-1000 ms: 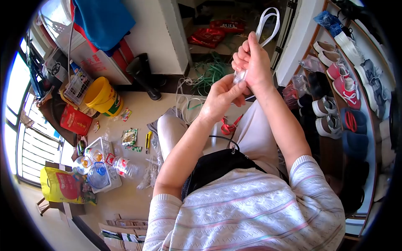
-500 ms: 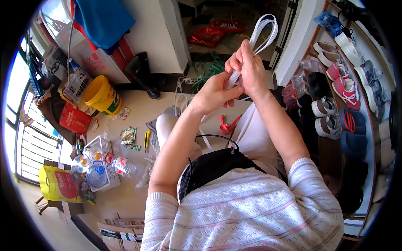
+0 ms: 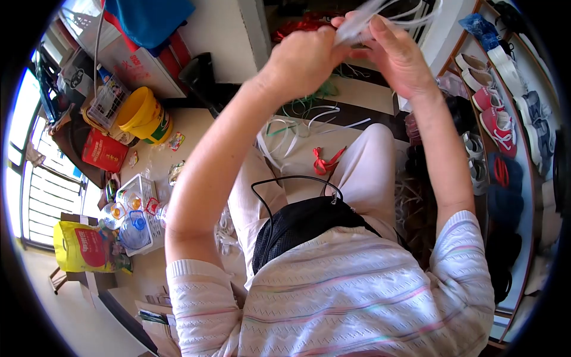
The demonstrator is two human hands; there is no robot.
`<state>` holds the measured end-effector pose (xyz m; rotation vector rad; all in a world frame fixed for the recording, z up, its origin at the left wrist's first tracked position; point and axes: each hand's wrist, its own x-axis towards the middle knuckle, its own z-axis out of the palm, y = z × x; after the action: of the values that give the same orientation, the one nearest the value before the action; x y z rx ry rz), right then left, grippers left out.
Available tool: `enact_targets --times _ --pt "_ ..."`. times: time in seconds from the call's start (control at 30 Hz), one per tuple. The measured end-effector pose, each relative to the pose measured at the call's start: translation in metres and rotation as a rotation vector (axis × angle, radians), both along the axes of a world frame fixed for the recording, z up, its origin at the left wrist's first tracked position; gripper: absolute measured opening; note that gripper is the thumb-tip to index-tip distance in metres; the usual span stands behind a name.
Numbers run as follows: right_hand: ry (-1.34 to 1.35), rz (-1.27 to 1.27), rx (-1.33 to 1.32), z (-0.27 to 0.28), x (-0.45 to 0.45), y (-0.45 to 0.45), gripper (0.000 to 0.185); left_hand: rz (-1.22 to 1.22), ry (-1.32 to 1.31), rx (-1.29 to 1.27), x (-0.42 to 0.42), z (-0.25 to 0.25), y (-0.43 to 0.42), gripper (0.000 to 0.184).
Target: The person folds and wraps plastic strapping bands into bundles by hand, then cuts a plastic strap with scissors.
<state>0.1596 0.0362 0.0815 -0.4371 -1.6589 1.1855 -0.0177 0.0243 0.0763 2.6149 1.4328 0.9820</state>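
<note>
A bundle of white flat strap (image 3: 360,22) is stretched between my two hands at the top of the view, blurred by motion, its loops sticking out to the right. My left hand (image 3: 304,62) is closed in a fist around the strap. On the other side, my right hand (image 3: 397,55) has its thumb raised and its fingers curled about the strap; part of that grip is hidden. Below them, loose white strap (image 3: 284,140) lies on the floor beyond my knees. A tied red ribbon (image 3: 326,160) rests between my legs.
Shoe racks (image 3: 470,35) with several pairs line the right. Green strands (image 3: 318,95) lie near the doorway. To the left stand a yellow bucket (image 3: 138,113), a red container (image 3: 102,150), a white basket (image 3: 153,229) of plastic bottles and a yellow bag (image 3: 74,244).
Both hands have risen away from my body and moved apart, taking the strap with them. The strap's loop has swung from upright toward the right. More loose strap shows on the floor.
</note>
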Motion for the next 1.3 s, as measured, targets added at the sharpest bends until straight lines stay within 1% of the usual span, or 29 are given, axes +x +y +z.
enact_targets --times 0.03,0.07,0.13,0.17,0.27,0.3,0.33,0.4,0.43,0.47,0.5,0.53,0.6,0.63,0.67,0.7,0.73,0.8,0.83,0.87,0.97,1.0,1.07,1.1,1.13,1.17,1.2,1.27,1.3 --pt "-0.229 0.086 0.051 0.005 0.012 0.003 0.049 0.043 0.046 0.107 -0.004 0.006 0.005 0.031" --pt "-0.341 -0.043 0.053 0.004 0.016 -0.002 0.043 0.112 0.117 0.152 -0.008 0.013 0.007 0.031" --pt "-0.607 -0.159 0.215 -0.002 0.017 -0.016 0.037 0.227 0.224 0.165 -0.016 0.026 0.005 0.028" --pt "-0.645 -0.123 0.198 0.005 0.017 -0.033 0.030 0.231 0.295 0.150 -0.018 0.028 0.004 0.025" --pt "-0.410 -0.199 0.851 0.044 0.006 -0.061 0.027 0.170 0.496 0.103 -0.010 0.022 -0.008 0.020" --pt "-0.509 -0.291 0.966 0.056 0.005 -0.059 0.029 0.107 0.552 0.103 -0.004 0.019 -0.016 0.019" --pt "-0.567 -0.327 1.053 0.055 0.004 -0.043 0.041 0.045 0.607 0.111 0.000 0.018 -0.024 0.020" --pt "-0.962 -0.243 0.615 0.040 0.010 -0.026 0.056 0.016 0.479 0.168 0.004 0.017 -0.036 0.019" --pt "-0.979 -0.181 0.468 0.028 0.011 -0.025 0.062 0.026 0.485 0.142 0.003 0.018 -0.039 0.019" --pt "-0.974 -0.123 0.301 0.025 0.012 -0.029 0.061 0.039 0.484 0.117 0.001 0.018 -0.041 0.020" --pt "-0.868 -0.087 0.408 0.010 0.019 -0.021 0.059 0.018 0.492 0.112 0.000 0.016 -0.041 0.019" --pt "-0.857 -0.021 0.345 0.006 0.019 -0.021 0.045 -0.005 0.503 0.104 0.000 0.011 -0.040 0.019" --pt "-0.929 0.033 -0.147 0.012 0.018 -0.031 0.028 -0.041 0.492 0.085 -0.002 0.004 -0.040 0.018" --pt "-0.918 0.040 -0.160 0.009 0.018 -0.030 0.021 -0.055 0.467 0.076 -0.004 0.001 -0.040 0.017" --pt "-0.871 0.037 -0.118 0.006 0.018 -0.031 0.021 -0.070 0.440 0.065 -0.005 -0.002 -0.039 0.017" --pt "-0.828 0.035 -0.075 0.002 0.019 -0.032 0.022 -0.079 0.411 0.072 -0.006 -0.004 -0.036 0.024" --pt "-0.786 0.032 -0.031 -0.001 0.019 -0.032 0.023 -0.148 0.270 0.051 -0.008 -0.006 -0.034 0.026" --pt "-0.693 0.143 -0.193 -0.001 0.031 -0.031 0.027 -0.278 -0.009 0.013 -0.014 -0.004 -0.034 0.030" --pt "-0.601 0.200 -0.310 0.002 0.037 -0.031 0.027 -0.265 -0.081 -0.100 -0.016 0.000 -0.037 0.035" --pt "-0.506 0.257 -0.425 0.005 0.041 -0.033 0.028 -0.240 -0.201 -0.155 -0.017 -0.004 -0.036 0.033" --pt "-0.232 0.231 -0.448 0.012 0.045 -0.026 0.029 -0.146 -0.600 -0.357 -0.012 -0.039 -0.030 0.027" --pt "-0.162 0.194 -0.444 0.013 0.044 -0.020 0.029 -0.075 -0.582 -0.354 -0.005 -0.050 -0.028 0.028" --pt "-0.087 0.100 -0.473 0.015 0.038 -0.007 0.027 -0.016 -0.355 -0.283 0.009 -0.064 -0.030 0.027" --pt "-0.078 0.038 -0.484 0.014 0.034 0.000 0.026 -0.032 -0.067 -0.221 0.013 -0.078 -0.024 0.025" --pt "-0.069 -0.024 -0.497 0.010 0.031 0.007 0.026 -0.046 0.220 -0.158 0.019 -0.071 -0.028 0.024" --pt "-0.207 -0.106 -0.409 0.000 0.029 0.015 0.026 -0.031 0.269 -0.305 0.023 -0.064 -0.035 0.022" --pt "-0.448 -0.293 -0.288 -0.008 0.025 0.020 0.027 -0.052 0.372 -0.299 0.025 -0.048 -0.043 0.021" --pt "-0.998 -0.522 0.603 -0.043 0.030 0.037 0.025 -0.095 0.582 -0.295 0.026 -0.026 -0.053 0.021" --pt "-1.090 -0.393 0.622 -0.049 0.028 0.028 0.023 -0.096 0.604 -0.255 0.025 -0.015 -0.057 0.022"
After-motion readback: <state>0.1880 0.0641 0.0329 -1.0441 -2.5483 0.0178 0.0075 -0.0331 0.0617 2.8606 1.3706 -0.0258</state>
